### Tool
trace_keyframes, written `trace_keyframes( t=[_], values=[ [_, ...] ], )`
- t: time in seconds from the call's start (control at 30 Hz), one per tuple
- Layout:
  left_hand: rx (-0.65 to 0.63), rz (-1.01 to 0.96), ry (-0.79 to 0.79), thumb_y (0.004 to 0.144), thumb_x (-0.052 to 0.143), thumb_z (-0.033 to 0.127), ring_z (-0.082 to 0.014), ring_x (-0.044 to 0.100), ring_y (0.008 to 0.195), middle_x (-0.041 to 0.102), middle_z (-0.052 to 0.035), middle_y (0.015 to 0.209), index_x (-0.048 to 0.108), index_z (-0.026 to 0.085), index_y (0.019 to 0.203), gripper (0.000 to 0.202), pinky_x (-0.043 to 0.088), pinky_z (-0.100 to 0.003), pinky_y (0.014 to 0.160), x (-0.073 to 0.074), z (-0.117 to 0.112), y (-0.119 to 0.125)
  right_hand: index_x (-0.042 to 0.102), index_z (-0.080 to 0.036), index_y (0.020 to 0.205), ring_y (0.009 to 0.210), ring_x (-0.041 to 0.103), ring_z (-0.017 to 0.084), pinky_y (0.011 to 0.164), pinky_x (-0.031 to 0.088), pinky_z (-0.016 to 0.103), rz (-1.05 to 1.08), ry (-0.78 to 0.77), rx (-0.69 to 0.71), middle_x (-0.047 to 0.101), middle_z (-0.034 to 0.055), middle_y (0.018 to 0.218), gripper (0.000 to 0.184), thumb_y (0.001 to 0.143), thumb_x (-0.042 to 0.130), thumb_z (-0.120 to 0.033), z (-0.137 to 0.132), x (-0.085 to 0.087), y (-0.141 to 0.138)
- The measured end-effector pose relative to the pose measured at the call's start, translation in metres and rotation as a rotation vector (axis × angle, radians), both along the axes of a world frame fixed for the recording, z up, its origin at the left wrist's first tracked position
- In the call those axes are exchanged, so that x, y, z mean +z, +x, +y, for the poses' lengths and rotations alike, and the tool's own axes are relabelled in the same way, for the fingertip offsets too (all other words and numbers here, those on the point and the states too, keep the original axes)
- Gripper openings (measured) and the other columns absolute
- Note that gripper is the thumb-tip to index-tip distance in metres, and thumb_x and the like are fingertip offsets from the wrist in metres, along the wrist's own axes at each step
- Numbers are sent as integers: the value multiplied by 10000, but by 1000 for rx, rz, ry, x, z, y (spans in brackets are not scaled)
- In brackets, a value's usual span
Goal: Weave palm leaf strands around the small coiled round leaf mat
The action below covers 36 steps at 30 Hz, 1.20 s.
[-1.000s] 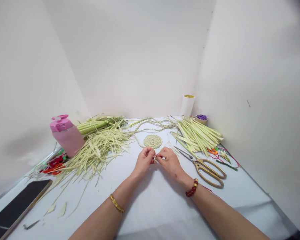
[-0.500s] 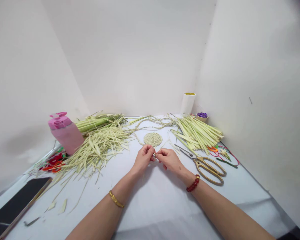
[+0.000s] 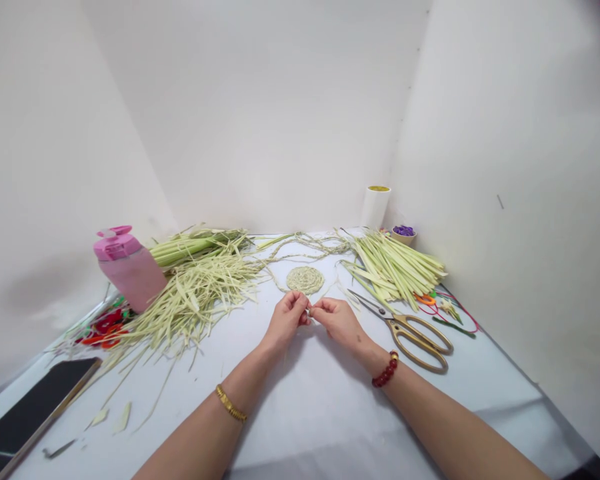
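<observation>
My left hand [image 3: 287, 317] and my right hand [image 3: 336, 319] meet at the fingertips, low over the table. Both are closed in a pinch on a thin pale strand [image 3: 309, 312], mostly hidden by the fingers; its exact kind is too small to tell. Just beyond the fingers a round coiled mat of braided straw [image 3: 305, 280] lies flat. A long straw braid [image 3: 300, 255] winds across the table behind that mat. To the right of my right hand lie large scissors with bronze handles [image 3: 420, 339], their blades pointing toward the mat.
Loose straw strips [image 3: 195, 287] and a pink bottle [image 3: 130, 267] are on the left, with a black phone-like slab [image 3: 35, 410] nearer me. At right are a bundle of pale stalks [image 3: 400, 267], a white cylinder [image 3: 376, 208] and a small cup of purple bits [image 3: 404, 233].
My fingertips have drawn slightly closer together, and the pale bit between them shows less. The mat, scissors and straw stay in place; the view has shifted very slightly.
</observation>
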State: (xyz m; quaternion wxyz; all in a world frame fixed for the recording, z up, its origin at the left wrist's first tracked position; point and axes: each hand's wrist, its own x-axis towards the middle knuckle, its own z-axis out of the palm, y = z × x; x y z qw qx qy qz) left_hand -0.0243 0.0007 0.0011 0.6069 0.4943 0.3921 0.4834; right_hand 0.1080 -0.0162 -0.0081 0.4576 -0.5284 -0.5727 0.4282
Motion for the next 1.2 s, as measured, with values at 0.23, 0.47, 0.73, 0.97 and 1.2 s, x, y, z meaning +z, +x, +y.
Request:
trace_keyframes(
  t=[0.23, 0.47, 0.73, 0.97, 1.2],
  values=[
    [-22, -48, -99, 700, 668, 486, -65, 465, 539, 525, 18, 684, 581, 167, 766, 336, 448, -208, 580, -2, 1, 1, 595, -160, 666, 454, 391, 82, 448, 308, 205, 67, 16, -24, 552, -32, 566, 184, 746, 542, -317, -1, 4, -1],
    [22, 28, -42, 663, 733, 409, -63, 475, 542, 529, 24, 670, 564, 173, 725, 297, 427, -188, 563, -10, 2, 1, 522, -173, 626, 461, 368, 82, 456, 289, 204, 17, 41, -47, 456, -55, 517, 183, 755, 519, -303, 0, -1, 1],
    [-5, -177, -154, 683, 738, 350, -45, 458, 551, 483, 40, 654, 550, 163, 720, 268, 439, -162, 568, -8, 0, 2, 528, -172, 633, 487, 376, 91, 473, 295, 204, -21, 67, -40, 455, -51, 521, 160, 756, 510, -274, -1, -1, 0],
    [-30, -218, -213, 659, 765, 296, -33, 455, 529, 520, 27, 675, 553, 150, 691, 259, 437, -143, 531, -1, 1, -2, 591, -154, 678, 553, 435, 103, 529, 335, 211, -36, 102, -20, 549, -23, 602, 157, 765, 496, -244, 0, -1, 0],
    [-87, -238, -207, 683, 753, 280, -30, 460, 520, 517, 27, 646, 561, 137, 706, 240, 432, -133, 527, -4, 5, -5, 648, -155, 715, 630, 507, 123, 608, 381, 220, -54, 159, 27, 619, -3, 674, 180, 768, 490, -223, 4, -6, 2]
  ],
)
